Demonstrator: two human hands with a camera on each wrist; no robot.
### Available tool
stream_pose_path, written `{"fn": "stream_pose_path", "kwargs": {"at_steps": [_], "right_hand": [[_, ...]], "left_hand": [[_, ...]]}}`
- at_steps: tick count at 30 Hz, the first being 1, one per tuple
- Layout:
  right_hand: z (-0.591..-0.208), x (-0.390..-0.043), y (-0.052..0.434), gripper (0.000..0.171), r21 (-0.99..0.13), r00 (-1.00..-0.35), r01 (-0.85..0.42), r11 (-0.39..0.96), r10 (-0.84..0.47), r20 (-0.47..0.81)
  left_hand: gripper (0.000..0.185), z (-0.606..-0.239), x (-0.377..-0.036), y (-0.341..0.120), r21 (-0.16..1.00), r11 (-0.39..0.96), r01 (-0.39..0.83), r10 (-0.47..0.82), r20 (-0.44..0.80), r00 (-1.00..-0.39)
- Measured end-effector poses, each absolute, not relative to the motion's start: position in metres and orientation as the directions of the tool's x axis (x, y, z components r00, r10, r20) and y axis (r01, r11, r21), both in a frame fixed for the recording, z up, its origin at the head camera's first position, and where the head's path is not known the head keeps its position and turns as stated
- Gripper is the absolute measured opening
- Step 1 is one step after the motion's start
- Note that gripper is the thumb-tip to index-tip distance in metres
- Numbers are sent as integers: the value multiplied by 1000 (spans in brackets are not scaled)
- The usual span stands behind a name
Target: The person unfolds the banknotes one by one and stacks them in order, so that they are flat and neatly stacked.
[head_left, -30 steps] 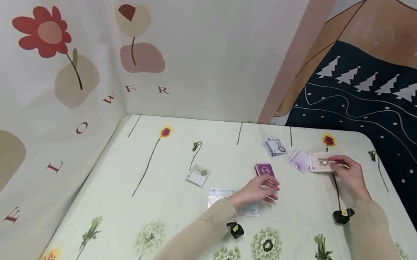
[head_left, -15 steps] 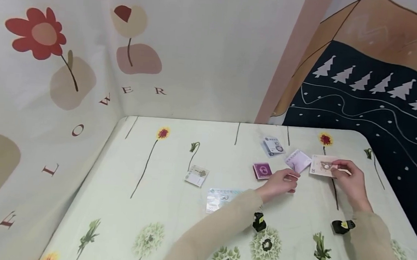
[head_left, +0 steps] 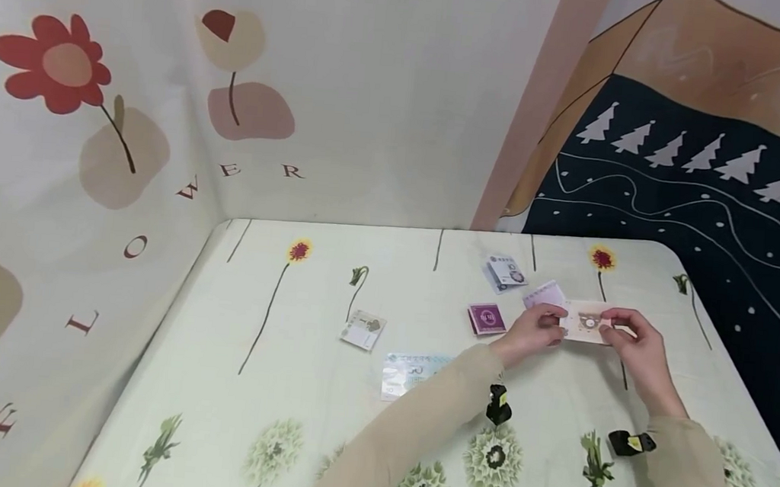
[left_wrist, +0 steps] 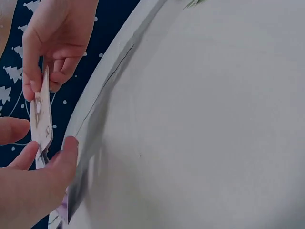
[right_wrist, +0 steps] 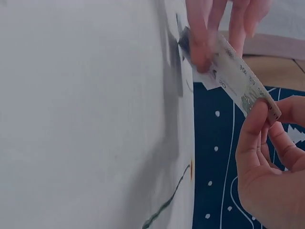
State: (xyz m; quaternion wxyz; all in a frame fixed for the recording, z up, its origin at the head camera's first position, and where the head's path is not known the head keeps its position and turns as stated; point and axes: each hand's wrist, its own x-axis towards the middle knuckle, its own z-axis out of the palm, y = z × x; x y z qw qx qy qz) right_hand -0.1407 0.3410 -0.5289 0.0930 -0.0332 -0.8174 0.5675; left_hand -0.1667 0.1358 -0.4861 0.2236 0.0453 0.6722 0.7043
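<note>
A beige banknote (head_left: 586,322) is held just above the flowered tablecloth (head_left: 296,389) at the right of the head view. My left hand (head_left: 558,323) pinches its left end and my right hand (head_left: 607,320) pinches its right end. In the left wrist view the banknote (left_wrist: 42,114) stands on edge between my left hand (left_wrist: 45,150) below and my right hand (left_wrist: 40,83) above. The right wrist view shows the banknote (right_wrist: 240,88) stretched between my right hand (right_wrist: 269,112) and my left hand (right_wrist: 205,57).
More notes lie on the table: a dark purple folded one (head_left: 487,318), a pale lilac one (head_left: 541,293), a blue-grey pile (head_left: 506,273), a green-blue note (head_left: 407,371) and a small folded note (head_left: 363,328). Printed cloth walls stand behind and to the left.
My left hand has moved right, from beside the purple note to the beige banknote, and now pinches it. The right hand has drawn the banknote a little left and nearer.
</note>
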Motion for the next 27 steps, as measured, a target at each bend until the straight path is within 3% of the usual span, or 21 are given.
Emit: {"fn": "stream_pose_path", "kwargs": {"at_steps": [3, 10, 13, 17, 24, 27], "right_hand": [[-533, -137, 341, 49, -935, -981, -49, 352, 156, 111], [-493, -117, 325, 20, -917, -986, -18, 400, 145, 82], [-481, -111, 322, 20, -912, -988, -27, 410, 128, 87], [-498, -114, 334, 21, -913, -987, -8, 408, 141, 72], [-523, -121, 348, 49, -928, -987, -67, 366, 110, 114], [-511, -118, 337, 36, -929, -990, -79, 363, 78, 115]], "left_hand": [[34, -487, -167, 138, 966, -27, -259, 372, -231, -899], [46, -488, -165, 140, 962, -100, -256, 379, -201, -904], [46, -486, -164, 140, 964, -112, -242, 394, -181, -901], [45, -481, -163, 138, 964, -123, -234, 416, -164, -894], [37, -474, -160, 135, 965, -129, -228, 412, -157, -898], [30, -472, -160, 130, 969, -128, -210, 385, -146, -911]]}}
